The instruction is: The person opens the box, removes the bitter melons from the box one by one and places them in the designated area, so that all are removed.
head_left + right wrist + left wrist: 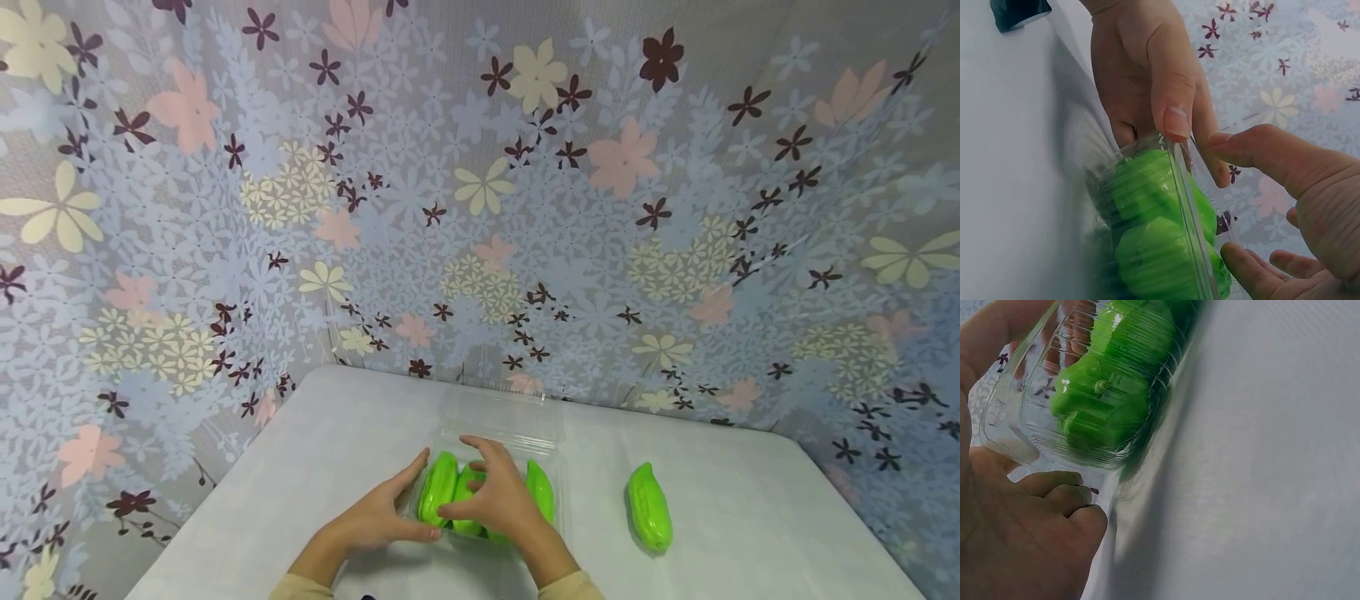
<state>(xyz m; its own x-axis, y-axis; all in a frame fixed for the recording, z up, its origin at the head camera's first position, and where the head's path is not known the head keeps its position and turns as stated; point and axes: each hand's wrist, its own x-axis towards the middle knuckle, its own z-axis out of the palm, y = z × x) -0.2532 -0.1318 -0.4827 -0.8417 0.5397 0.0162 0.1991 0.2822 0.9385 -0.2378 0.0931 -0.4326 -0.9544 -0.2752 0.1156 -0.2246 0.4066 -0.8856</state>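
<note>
A clear plastic box (1000, 422) stands on the white table with its hinged lid (495, 412) folded back toward the wall. Several glossy green, ridged, long vegetable-like pieces (438, 492) lie side by side in it. My left hand (375, 517) grips the box's left end, its thumb on the near rim. Over the box is my right hand (498, 492), fingers spread and slightly bent, holding nothing; it partly hides the middle pieces. In the right wrist view its thumb comes close to the left thumb at the rim.
Another green piece (650, 508) lies alone on the table (742, 508), right of the box. A flower-patterned curtain (480, 250) hangs behind and at the sides. A dark object (1019, 12) shows in the corner of the right wrist view.
</note>
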